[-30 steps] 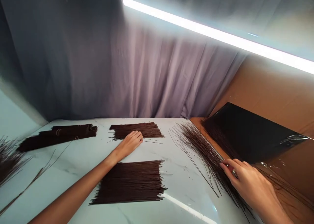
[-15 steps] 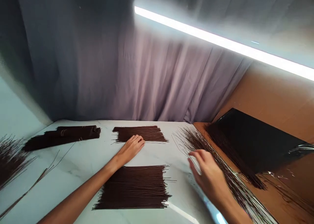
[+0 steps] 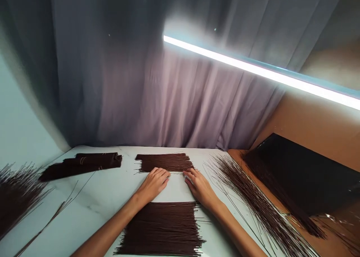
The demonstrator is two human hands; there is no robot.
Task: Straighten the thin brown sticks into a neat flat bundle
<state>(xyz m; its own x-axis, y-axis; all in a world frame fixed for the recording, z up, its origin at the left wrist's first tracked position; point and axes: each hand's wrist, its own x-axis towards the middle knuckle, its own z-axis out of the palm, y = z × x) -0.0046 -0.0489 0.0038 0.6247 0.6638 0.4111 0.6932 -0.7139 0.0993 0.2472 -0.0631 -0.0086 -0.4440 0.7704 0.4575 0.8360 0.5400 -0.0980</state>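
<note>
A flat layer of dark brown sticks [image 3: 165,161] lies at the far middle of the white table. My left hand [image 3: 156,182] rests at its near edge with fingers bent together; whatever is under the fingertips is hidden. At the right end of that same edge, my right hand [image 3: 198,182] has its curled fingertips at the sticks, and I cannot make out what they hold. Nearer to me, a wider layer of dark sticks [image 3: 163,229] lies between my forearms.
Tied dark bundles [image 3: 87,165] lie at the back left, with loose sticks [image 3: 17,200] at the left edge. A long bundle of thin sticks [image 3: 253,193] runs down the right side, beside a black sheet [image 3: 303,170]. A lit tube [image 3: 253,71] hangs above.
My right hand has moved left from beside the long bundle to the far layer's near edge. My left hand stays at that edge. The camera view has tilted up slightly.
</note>
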